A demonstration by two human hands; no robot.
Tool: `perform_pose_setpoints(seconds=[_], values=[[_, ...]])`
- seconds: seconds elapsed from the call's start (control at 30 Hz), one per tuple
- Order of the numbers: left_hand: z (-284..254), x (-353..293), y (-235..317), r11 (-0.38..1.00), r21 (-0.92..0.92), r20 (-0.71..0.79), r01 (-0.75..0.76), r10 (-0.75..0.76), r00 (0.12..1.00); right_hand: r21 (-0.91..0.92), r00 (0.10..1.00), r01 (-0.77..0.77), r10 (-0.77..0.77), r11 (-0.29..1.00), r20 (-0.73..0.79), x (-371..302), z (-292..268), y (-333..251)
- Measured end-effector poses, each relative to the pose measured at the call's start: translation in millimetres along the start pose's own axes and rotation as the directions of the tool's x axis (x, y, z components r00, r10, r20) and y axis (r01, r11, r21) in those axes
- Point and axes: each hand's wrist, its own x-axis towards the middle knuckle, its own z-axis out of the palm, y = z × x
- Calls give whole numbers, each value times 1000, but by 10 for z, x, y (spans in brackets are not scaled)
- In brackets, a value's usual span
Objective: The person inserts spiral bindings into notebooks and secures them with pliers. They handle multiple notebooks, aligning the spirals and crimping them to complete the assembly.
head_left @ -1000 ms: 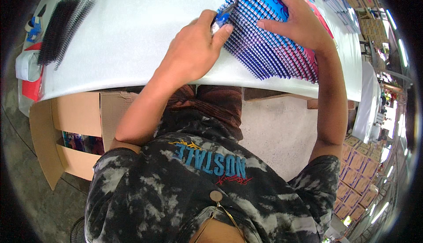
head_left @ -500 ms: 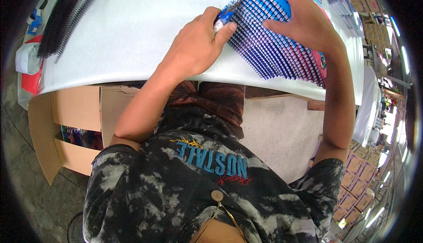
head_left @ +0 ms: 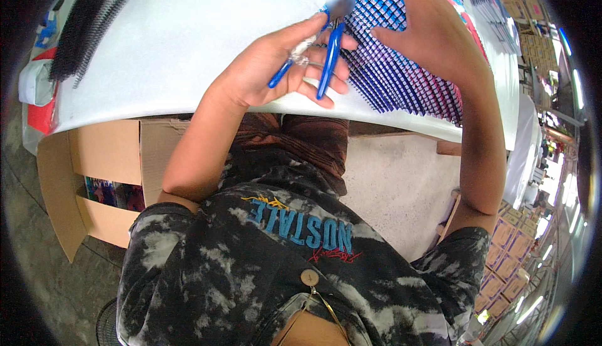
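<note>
My left hand point(head_left: 266, 70) holds a pair of blue-handled pliers point(head_left: 330, 57). The handles are spread apart, with fingers loosely around them, and the dark, blurred jaws point away from me. Beside the jaws lies a fanned stack of spiral-bound notebooks point(head_left: 392, 73), their dark coils in close rows over blue, white and pink covers. Across the stack's right side rests my right hand point(head_left: 433, 32), its thumb stretched out over the coils and apart from the fingers. A ring sits on one finger; the fingertips are partly cut off by the top edge.
A bundle of black spiral binding coils point(head_left: 88, 29) lies at the left of the white-covered table point(head_left: 188, 32). More bound notebooks point(head_left: 486, 7) are stacked at the far right. Below the table's left edge stands an open cardboard box point(head_left: 106, 152) with printed items inside.
My left hand has turned palm-up and drawn slightly back from the coils, and the pliers' handles now show spread. My right hand has stayed on the stack, with a slight shift.
</note>
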Motion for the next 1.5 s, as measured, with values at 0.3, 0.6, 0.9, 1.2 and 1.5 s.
perform_pose_setpoints(seconds=[0.3,0.6,0.9,1.2,1.5], values=[[12,70,-103,390,914,-309,113,486,818,-36,999,34,-34,999,6,21,59,59],[-72,27,-47,986,-166,-8,14,-16,1000,-115,995,-54,44,992,-90,15,144,-93],[-168,108,-152,996,86,-32,-19,22,999,-178,997,-1,-14,984,-82,31,166,5],[-289,129,-164,1000,0,17,-28,28,999,-172,997,14,-26,985,-66,36,171,-21],[-191,60,-132,999,-28,-100,21,-24,995,-546,966,-190,56,816,-253,-92,474,-182]])
